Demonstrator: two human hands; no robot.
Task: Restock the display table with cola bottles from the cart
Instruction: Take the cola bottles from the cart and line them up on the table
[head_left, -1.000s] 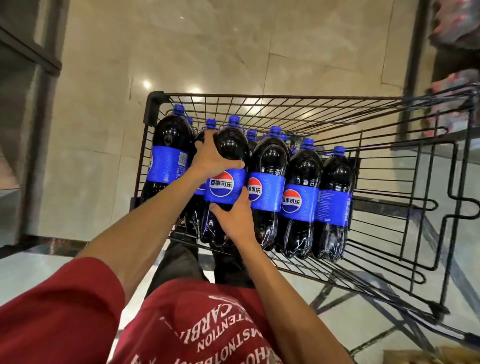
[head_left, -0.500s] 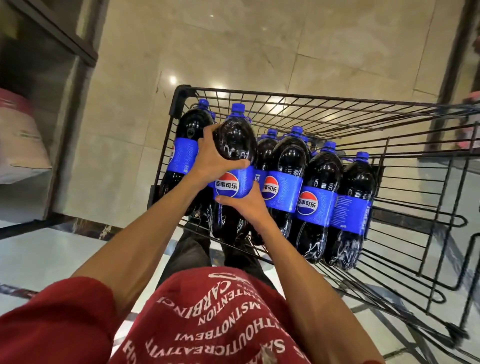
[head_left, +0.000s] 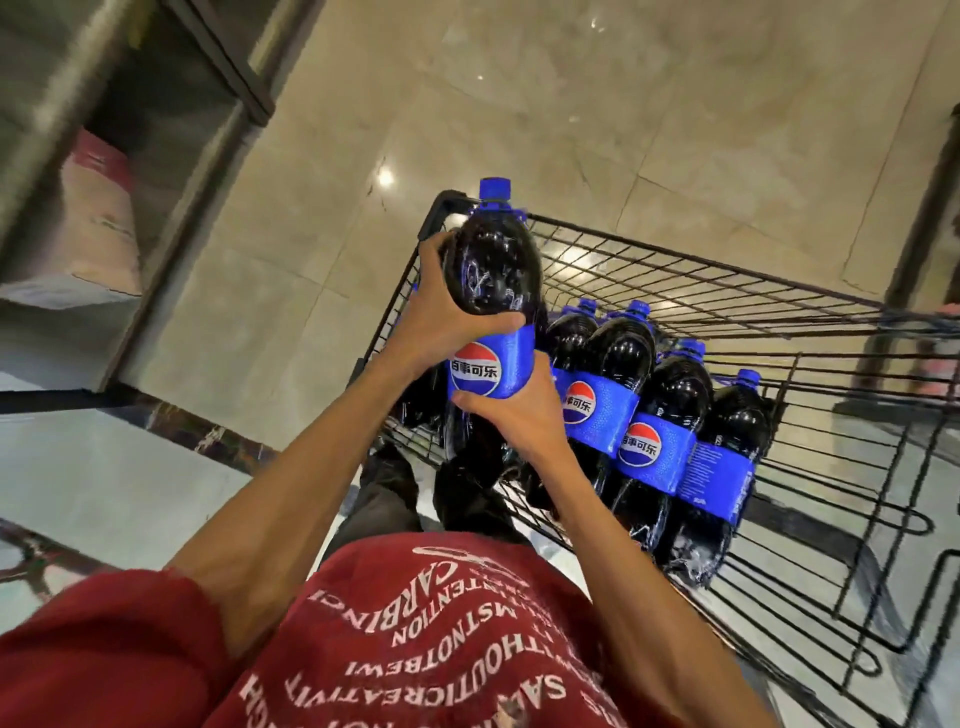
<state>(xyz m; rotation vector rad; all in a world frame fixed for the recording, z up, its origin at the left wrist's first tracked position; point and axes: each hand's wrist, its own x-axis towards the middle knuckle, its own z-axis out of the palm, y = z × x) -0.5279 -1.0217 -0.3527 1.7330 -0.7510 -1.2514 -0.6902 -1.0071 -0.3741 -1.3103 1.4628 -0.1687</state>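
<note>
You stand over a glossy beige tile floor (head_left: 675, 104) catching a light glare. On your left, a grey shelf (head_left: 176, 249) holds a pinkish box (head_left: 98, 218). Your red shirt (head_left: 415, 649) bears white lettering above dark trousers (head_left: 384, 488).

- Bright, even light from above; small lamp reflections make glare on the polished floor (head_left: 385, 176).
- The shelf (head_left: 104, 208) at left is smeared by motion blur (the right edge too).
- Wide-angle lens bends lines near the edges.
- Small highlights shine on the held bottle (head_left: 488, 270).
</note>
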